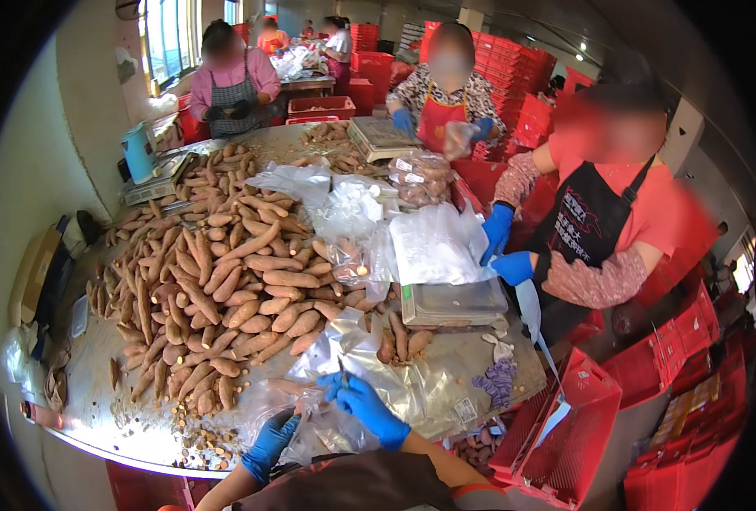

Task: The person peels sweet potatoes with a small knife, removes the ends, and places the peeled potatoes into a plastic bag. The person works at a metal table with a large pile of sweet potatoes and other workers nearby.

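My left hand [272, 445], in a blue glove, is at the near edge of the metal table with a sweet potato [298, 406] at its fingertips, partly hidden. Just to the right, my right hand [368, 409], gloved too, has a small thin dark tool [342, 365] between its fingers; it looks like a knife, but blur hides its shape. Crumpled clear plastic bags [336, 437] lie under and around both hands. Beyond them a large heap of sweet potatoes [243, 287] covers the table. Cut-off ends [205, 441] lie scattered to the left.
A co-worker at the right handles white plastic bags [438, 246] over a scale [454, 303]. Two more people stand at the far side. Bagged sweet potatoes [419, 175] sit near another scale [384, 137]. A red crate [560, 428] stands by the table's right corner. A blue kettle [139, 153] is far left.
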Motion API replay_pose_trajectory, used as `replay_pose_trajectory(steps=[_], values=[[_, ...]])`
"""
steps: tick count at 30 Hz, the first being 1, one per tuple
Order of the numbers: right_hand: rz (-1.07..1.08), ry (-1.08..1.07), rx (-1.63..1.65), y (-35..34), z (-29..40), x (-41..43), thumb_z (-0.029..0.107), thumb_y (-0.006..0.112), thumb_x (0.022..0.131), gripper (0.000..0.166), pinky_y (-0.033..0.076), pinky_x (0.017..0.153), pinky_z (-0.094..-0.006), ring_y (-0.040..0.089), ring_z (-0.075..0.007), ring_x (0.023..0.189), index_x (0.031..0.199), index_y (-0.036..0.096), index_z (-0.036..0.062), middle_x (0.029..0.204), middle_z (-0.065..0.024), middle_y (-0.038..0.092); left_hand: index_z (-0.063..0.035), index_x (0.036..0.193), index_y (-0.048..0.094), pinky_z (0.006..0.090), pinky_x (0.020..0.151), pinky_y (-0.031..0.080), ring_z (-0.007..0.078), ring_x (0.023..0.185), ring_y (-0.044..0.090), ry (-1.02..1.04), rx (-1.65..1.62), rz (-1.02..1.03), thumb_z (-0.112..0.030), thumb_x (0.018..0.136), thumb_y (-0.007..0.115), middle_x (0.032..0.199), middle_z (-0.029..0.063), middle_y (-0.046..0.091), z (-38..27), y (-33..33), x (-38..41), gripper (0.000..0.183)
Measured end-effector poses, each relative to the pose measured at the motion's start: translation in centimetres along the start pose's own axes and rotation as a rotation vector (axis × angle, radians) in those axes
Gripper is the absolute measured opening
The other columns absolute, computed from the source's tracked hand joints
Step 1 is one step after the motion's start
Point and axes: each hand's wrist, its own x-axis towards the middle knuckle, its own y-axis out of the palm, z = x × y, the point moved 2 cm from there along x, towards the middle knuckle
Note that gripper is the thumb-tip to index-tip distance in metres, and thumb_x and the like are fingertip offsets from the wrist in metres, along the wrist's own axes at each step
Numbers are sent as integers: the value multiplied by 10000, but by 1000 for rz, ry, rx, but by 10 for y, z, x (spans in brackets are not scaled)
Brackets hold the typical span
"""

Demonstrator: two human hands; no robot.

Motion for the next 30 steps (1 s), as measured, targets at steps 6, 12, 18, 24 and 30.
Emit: replay_pose_trajectory(steps=[6,12,18,24,30], values=[[198,2,-568,-15,46,96,212,477,949,230,442,559,-250,519,-106,644,1041,605,44,743,-18,574,-20,1158,594,228,527,380,76,611,457,142,92,-47,-378,931,530,761,0,564,22,5,14,429],[309,-248,-1048,109,176,192,206,480,903,216,407,469,-266,524,-126,565,829,566,22,665,-28,552,-25,1192,574,262,659,460,134,727,539,166,270,-28,-414,926,519,871,56,619,30,-13,17,474],[560,-182,-731,103,153,192,213,552,875,204,410,511,-233,510,-76,632,966,632,50,764,-13,579,24,1202,548,251,771,467,126,912,569,175,85,-57,-284,934,549,1070,72,613,16,-4,11,408],[258,-183,-827,63,24,85,308,558,917,297,447,591,-297,508,-106,627,907,609,15,702,-66,602,-10,1171,560,235,685,478,97,793,570,-71,-471,-41,-245,936,546,985,36,618,52,-13,10,333],[-45,-80,-498,12,15,-28,208,668,848,516,458,762,-262,571,-122,921,1298,470,50,1047,-103,621,-47,1150,554,268,618,484,169,723,590,-185,-664,105,-252,947,513,943,79,621,7,11,13,291]])
